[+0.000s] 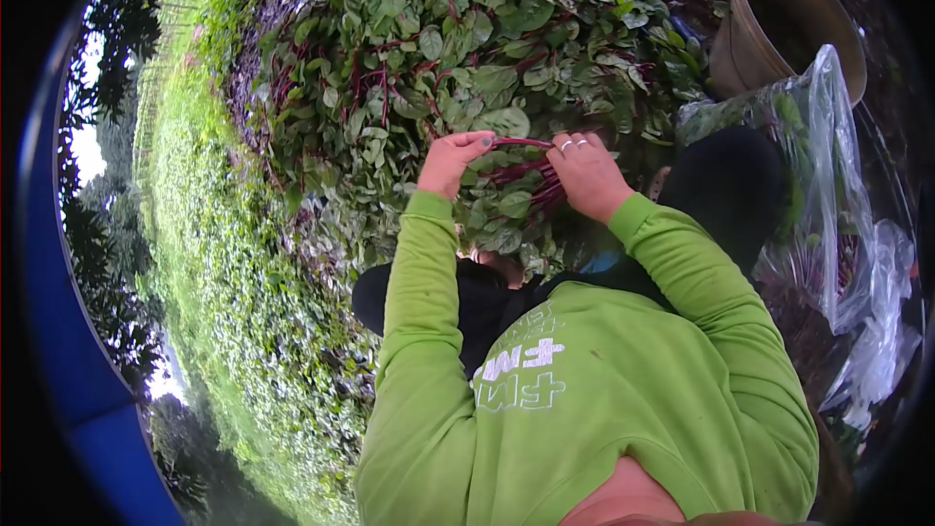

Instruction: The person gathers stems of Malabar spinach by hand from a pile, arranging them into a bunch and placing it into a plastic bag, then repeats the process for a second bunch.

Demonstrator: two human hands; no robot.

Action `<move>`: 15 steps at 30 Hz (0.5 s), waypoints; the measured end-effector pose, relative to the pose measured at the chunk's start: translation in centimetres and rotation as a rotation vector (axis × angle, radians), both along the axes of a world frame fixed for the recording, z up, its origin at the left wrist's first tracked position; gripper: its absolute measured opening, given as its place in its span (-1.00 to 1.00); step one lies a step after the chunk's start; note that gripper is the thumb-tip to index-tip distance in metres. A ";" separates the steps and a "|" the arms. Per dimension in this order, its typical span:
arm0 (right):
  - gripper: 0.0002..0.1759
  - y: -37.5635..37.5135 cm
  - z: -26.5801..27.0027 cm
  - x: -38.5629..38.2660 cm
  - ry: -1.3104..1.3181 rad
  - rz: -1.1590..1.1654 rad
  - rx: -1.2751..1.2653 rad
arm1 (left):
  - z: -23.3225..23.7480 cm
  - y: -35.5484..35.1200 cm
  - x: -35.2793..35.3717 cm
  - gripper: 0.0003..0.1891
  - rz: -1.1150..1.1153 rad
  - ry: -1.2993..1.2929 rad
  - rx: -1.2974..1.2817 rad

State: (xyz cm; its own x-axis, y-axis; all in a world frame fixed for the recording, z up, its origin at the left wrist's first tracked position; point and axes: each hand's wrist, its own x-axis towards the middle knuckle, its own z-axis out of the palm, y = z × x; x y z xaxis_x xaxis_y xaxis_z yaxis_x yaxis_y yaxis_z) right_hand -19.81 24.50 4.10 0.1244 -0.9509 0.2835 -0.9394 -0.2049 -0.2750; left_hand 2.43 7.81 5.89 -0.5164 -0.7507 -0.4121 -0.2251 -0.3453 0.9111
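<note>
The left hand's (pixel 446 164) fingers are pinching one end of a slender, red-purple stem (pixel 523 142); the right hand's (pixel 590 177) fingers are gripping its other end, beside a stem bunch (pixel 545 187). The stem is running crosswise between both hands, neither nearer. Broad, glossy leaves (pixel 497 80) are lying heaped beyond; rightward, crinkled clear plastic (pixel 828 185) is sagging near a round-mouthed tub (pixel 742 49).

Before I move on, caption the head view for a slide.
Left hand and right hand holding a red stem between them over heaped greens, a bucket nearby.
</note>
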 end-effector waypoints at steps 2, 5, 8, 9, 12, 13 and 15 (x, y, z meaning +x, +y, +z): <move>-0.73 0.2 0.1 0.4 0.025 0.020 0.047 | -1.4 1.4 0.2 -0.76 0.149 -0.001 -0.133; -0.72 0.5 0.2 0.7 0.041 0.053 0.100 | -1.9 1.5 1.2 -0.77 0.388 -0.125 -0.388; -0.71 0.8 0.2 0.7 0.046 0.081 0.089 | -3.1 -1.3 7.7 -0.67 0.904 -0.142 -0.648; -0.71 0.9 0.1 0.6 0.040 0.083 0.091 | -2.9 -2.2 10.6 -0.55 1.099 -0.049 -0.489; -0.69 0.9 0.1 0.4 0.037 0.085 0.095 | -0.6 -0.4 10.9 -0.40 0.864 -0.448 -0.424; -0.68 0.7 0.2 0.5 0.035 0.083 0.093 | -1.8 0.4 10.8 -0.38 0.543 -0.355 -0.415; -0.68 0.5 -0.3 0.6 0.032 0.080 0.053 | -0.9 3.0 7.5 -0.51 0.073 -0.576 -0.535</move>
State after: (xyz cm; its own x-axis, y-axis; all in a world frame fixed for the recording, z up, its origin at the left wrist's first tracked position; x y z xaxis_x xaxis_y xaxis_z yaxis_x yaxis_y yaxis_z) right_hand -19.17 24.95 3.80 0.2087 -0.9511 0.2279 -0.9291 -0.2655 -0.2573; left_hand 9.93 10.83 4.96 -0.2731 -0.9463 -0.1729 -0.7060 0.0750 0.7042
